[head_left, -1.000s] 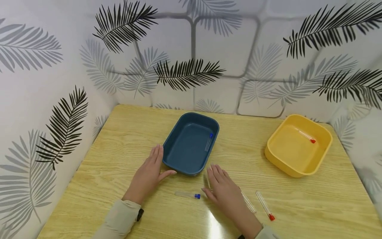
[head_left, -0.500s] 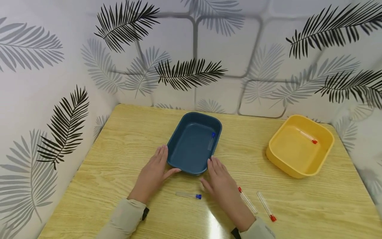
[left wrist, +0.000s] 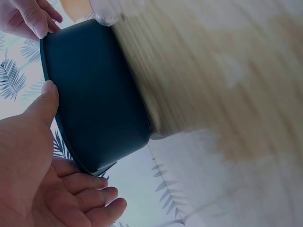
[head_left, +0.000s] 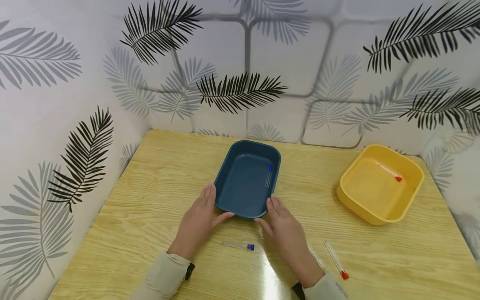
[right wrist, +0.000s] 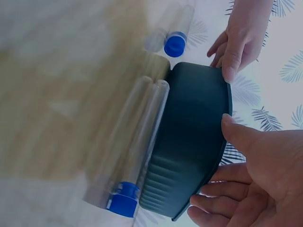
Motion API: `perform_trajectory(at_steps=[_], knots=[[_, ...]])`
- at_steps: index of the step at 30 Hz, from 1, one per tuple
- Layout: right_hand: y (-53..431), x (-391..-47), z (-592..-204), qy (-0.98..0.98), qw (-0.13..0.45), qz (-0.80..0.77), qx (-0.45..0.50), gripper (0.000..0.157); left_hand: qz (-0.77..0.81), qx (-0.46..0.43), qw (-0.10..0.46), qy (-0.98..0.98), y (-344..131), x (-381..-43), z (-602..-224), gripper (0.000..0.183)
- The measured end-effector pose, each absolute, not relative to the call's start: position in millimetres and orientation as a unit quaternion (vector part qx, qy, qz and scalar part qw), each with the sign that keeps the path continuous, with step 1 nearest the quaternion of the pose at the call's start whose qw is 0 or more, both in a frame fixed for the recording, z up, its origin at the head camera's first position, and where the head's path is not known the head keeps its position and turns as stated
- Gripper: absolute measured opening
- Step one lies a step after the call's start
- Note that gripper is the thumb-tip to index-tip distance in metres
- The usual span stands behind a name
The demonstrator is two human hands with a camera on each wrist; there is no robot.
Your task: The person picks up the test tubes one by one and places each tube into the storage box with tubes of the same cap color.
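Note:
A dark blue tray (head_left: 245,187) lies on the table with a blue-capped tube (head_left: 269,176) inside. My left hand (head_left: 197,223) holds its near left corner, fingers along the side and thumb (left wrist: 46,101) on the near rim. At the near right corner, my right hand (head_left: 286,229) holds it likewise, thumb (right wrist: 239,135) against the near end. In front of the tray lies a clear test tube (head_left: 238,245) with a blue cap. Another blue-capped test tube (right wrist: 137,146) shows beside the tray in the right wrist view; my right hand largely hides that spot in the head view.
A yellow tray (head_left: 380,185) with a red-capped tube (head_left: 391,173) stands at the right. Right of my forearm lies a red-capped tube (head_left: 336,260); another tube (head_left: 316,256) is partly hidden by that arm. A patterned wall (head_left: 277,112) borders the wooden table (head_left: 157,166).
My right hand has moved up to the tray's near right corner and now touches it. The tray has shifted slightly right and turned a little, with my left hand staying on it.

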State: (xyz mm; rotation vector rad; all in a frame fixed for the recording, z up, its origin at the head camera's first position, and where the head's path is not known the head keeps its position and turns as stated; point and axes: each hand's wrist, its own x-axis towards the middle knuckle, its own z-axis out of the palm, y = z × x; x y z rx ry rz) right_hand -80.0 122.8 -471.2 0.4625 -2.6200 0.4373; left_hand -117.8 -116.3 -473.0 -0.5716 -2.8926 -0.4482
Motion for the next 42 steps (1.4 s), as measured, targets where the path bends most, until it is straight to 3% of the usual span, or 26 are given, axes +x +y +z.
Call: perform_trajectory(at_steps=[15, 29, 42], knots=[[137.3, -82.3, -462.4, -0.97, 0.119, 0.165, 0.133, 0.063, -0.131, -0.17, 0.121, -0.969, -97.2, -108.6, -476.0, 0.092], [151.5, -84.0, -460.3, -0.97, 0.098, 0.172, 0.139, 0.061, -0.131, -0.162, 0.14, -0.968, -85.4, -102.1, -477.8, 0.092], [154.0, -88.1, -462.2, -0.969, 0.089, 0.177, 0.147, 0.062, -0.135, -0.144, 0.114, -0.974, -85.5, -102.0, -474.8, 0.093]])
